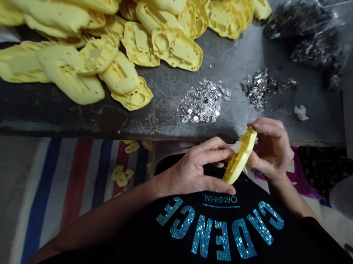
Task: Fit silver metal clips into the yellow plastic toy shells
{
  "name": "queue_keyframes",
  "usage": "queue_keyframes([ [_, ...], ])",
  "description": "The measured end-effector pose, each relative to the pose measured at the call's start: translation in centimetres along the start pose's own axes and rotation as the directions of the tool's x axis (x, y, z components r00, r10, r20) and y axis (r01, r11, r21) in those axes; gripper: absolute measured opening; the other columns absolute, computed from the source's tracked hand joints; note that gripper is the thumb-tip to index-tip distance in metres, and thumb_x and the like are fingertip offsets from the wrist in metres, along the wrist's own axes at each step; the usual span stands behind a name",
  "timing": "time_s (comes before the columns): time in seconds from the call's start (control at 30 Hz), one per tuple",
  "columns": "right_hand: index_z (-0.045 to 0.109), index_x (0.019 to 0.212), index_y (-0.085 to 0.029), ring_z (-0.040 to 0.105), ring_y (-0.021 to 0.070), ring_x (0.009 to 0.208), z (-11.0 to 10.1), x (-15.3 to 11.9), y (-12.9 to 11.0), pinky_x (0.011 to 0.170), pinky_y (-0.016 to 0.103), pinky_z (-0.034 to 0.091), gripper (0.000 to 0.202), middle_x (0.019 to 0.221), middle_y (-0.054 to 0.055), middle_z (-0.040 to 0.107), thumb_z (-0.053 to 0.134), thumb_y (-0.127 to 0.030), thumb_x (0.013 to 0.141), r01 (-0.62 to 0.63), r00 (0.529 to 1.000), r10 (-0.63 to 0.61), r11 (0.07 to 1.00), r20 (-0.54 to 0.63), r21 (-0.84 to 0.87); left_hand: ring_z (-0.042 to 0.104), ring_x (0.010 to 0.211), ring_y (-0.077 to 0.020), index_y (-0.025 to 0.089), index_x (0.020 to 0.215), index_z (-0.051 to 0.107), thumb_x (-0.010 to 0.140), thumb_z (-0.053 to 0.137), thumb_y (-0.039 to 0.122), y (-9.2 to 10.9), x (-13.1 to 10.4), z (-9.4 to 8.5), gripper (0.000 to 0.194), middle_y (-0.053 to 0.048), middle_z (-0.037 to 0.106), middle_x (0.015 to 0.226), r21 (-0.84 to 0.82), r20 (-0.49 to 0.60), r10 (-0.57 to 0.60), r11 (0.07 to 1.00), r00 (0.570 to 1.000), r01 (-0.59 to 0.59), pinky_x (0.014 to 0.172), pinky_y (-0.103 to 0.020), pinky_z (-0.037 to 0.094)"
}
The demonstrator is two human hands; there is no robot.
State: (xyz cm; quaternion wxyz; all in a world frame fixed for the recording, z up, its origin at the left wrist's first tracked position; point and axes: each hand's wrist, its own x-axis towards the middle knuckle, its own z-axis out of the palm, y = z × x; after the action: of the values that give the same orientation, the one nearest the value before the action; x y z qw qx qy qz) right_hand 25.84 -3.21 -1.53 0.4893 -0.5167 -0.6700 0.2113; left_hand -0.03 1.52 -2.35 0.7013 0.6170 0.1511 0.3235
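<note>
In front of my chest, just past the table's near edge, a yellow plastic shell half (243,160) is held tilted, its ribbed inner side turned towards the left. My left hand (200,164) grips its lower end, thumb below and fingers over the inner side. Around the upper end, my right hand (272,144) pinches the shell from the right. Something white shows between the left fingers and the shell; its kind is unclear. Nearest on the tabletop lie a pile of small silvery metal pieces (204,101) and a smaller, darker pile of metal pieces (262,89).
Many yellow shell halves (69,74) are heaped across the back and left of the table (163,109). Clear plastic bags of metal parts (313,34) sit at the back right, with a white scrap (300,112) nearer. Small yellow pieces (121,175) lie on the striped sheet (75,180) below.
</note>
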Motion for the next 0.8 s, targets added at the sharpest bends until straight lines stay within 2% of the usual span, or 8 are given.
queue_keyframes([
  [0.17, 0.073, 0.146, -0.043, 0.07, 0.0352, 0.115, 0.2, 2.3, -1.2, 0.086, 0.055, 0.066, 0.054, 0.131, 0.009, 0.073, 0.086, -0.033, 0.094, -0.054, 0.987, 0.054, 0.999, 0.151, -0.002, 0.079, 0.126, -0.0306, 0.051, 0.167, 0.06, 0.068, 0.113, 0.026, -1.0, -0.5, -1.4, 0.115, -0.012, 0.049, 0.18, -0.448, 0.049, -0.237, 0.863, 0.97, 0.234, 0.086, -0.033, 0.074],
  [0.27, 0.074, 0.142, -0.04, 0.072, 0.0323, 0.115, 0.9, 3.6, -1.8, 0.092, 0.053, 0.067, 0.049, 0.13, 0.007, 0.076, 0.087, -0.031, 0.096, -0.074, 0.963, 0.072, 0.997, 0.26, 0.0, 0.08, 0.128, -0.0307, 0.063, 0.172, 0.048, 0.067, 0.111, 0.019, -1.0, -1.1, -2.6, 0.131, -0.009, 0.042, 0.188, -0.504, 0.101, -0.293, 0.809, 0.951, 0.303, 0.086, -0.031, 0.073],
  [0.33, 0.073, 0.141, -0.038, 0.074, 0.0303, 0.114, 1.6, 4.0, -1.9, 0.094, 0.052, 0.067, 0.045, 0.13, 0.006, 0.077, 0.087, -0.033, 0.098, -0.066, 0.952, 0.059, 0.998, 0.302, 0.011, 0.081, 0.128, -0.0305, 0.065, 0.173, 0.046, 0.072, 0.108, 0.016, -0.8, -1.7, -3.3, 0.128, -0.008, 0.045, 0.186, -0.475, 0.127, -0.332, 0.807, 0.935, 0.351, 0.088, -0.032, 0.073],
  [0.47, 0.066, 0.151, -0.034, 0.077, 0.0267, 0.11, 2.1, 4.5, -1.5, 0.088, 0.044, 0.069, 0.057, 0.133, 0.007, 0.08, 0.088, -0.039, 0.099, -0.147, 0.937, 0.12, 0.987, 0.327, 0.06, 0.085, 0.118, -0.0274, 0.058, 0.178, 0.041, 0.082, 0.1, 0.015, -0.5, -2.6, -4.0, 0.12, -0.01, 0.074, 0.157, -0.41, 0.135, -0.374, 0.822, 0.918, 0.395, 0.091, -0.032, 0.073],
  [0.6, 0.073, 0.148, -0.034, 0.08, 0.0285, 0.117, 0.0, 7.0, 0.4, 0.095, 0.047, 0.069, 0.053, 0.136, 0.007, 0.083, 0.089, -0.049, 0.099, -0.154, 0.892, 0.109, 0.986, 0.439, 0.068, 0.086, 0.118, -0.0302, 0.06, 0.171, 0.051, 0.079, 0.1, 0.017, -0.6, -2.8, -3.7, 0.113, -0.007, 0.066, 0.169, -0.525, 0.094, -0.346, 0.78, 0.934, 0.342, 0.094, -0.037, 0.075],
  [0.63, 0.077, 0.141, -0.034, 0.08, 0.0303, 0.12, -0.8, 8.1, 1.3, 0.1, 0.051, 0.067, 0.044, 0.136, 0.007, 0.084, 0.087, -0.05, 0.101, -0.102, 0.903, 0.091, 0.995, 0.421, 0.005, 0.086, 0.12, -0.0313, 0.061, 0.168, 0.054, 0.078, 0.1, 0.017, -0.6, -2.7, -3.6, 0.111, -0.005, 0.063, 0.172, -0.565, 0.073, -0.333, 0.763, 0.94, 0.314, 0.091, -0.036, 0.076],
  [0.7, 0.083, 0.128, -0.032, 0.076, 0.0358, 0.125, -2.0, 10.6, 3.7, 0.11, 0.062, 0.06, 0.027, 0.132, 0.009, 0.085, 0.081, -0.046, 0.105, -0.021, 0.969, 0.094, 0.952, 0.229, -0.304, 0.086, 0.12, -0.0329, 0.063, 0.165, 0.056, 0.078, 0.1, 0.018, -0.5, -2.6, -3.6, 0.107, -0.004, 0.063, 0.171, -0.623, 0.046, -0.328, 0.729, 0.943, 0.284, 0.083, -0.033, 0.076],
  [0.8, 0.085, 0.124, -0.03, 0.069, 0.0449, 0.133, -2.6, 14.0, 7.1, 0.114, 0.075, 0.05, 0.021, 0.133, 0.013, 0.083, 0.073, -0.036, 0.108, -0.016, 0.973, 0.166, 0.746, 0.163, -0.665, 0.086, 0.12, -0.0361, 0.061, 0.165, 0.055, 0.08, 0.1, 0.026, -0.3, -2.5, -3.6, 0.103, -0.006, 0.068, 0.165, -0.643, 0.031, -0.347, 0.711, 0.938, 0.284, 0.074, -0.031, 0.076],
])
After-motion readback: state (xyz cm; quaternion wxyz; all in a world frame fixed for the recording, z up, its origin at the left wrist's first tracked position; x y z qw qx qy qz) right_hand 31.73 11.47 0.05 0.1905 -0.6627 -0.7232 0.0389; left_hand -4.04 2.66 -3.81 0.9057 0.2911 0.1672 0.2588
